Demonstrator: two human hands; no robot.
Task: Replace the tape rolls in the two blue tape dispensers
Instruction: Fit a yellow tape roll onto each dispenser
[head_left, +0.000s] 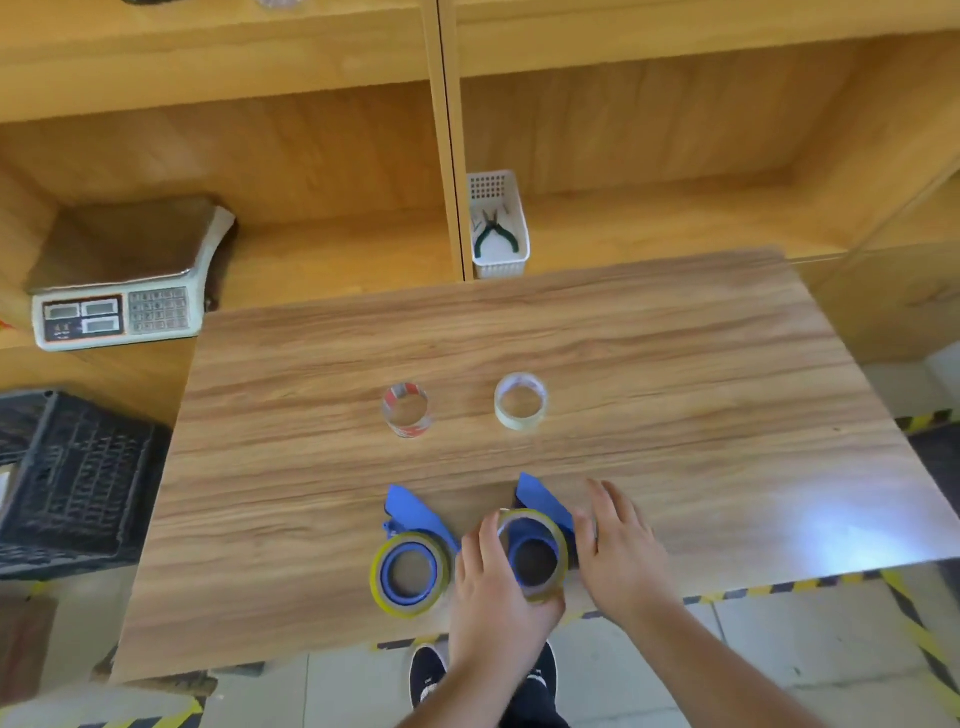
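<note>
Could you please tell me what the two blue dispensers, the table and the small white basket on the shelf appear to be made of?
The blue dispensers look like moulded plastic: uniform matte blue, thin shaped edges. The table shows a printed-looking wood grain with a soft sheen and glare patch, so probably laminate rather than solid wood. The white basket looks like plastic, with a perforated grid wall.

Left hand (493, 587) pinches yellowish tape roll (535, 556) on right blue dispenser (540, 499); right hand (618, 551) steadies it.
</note>
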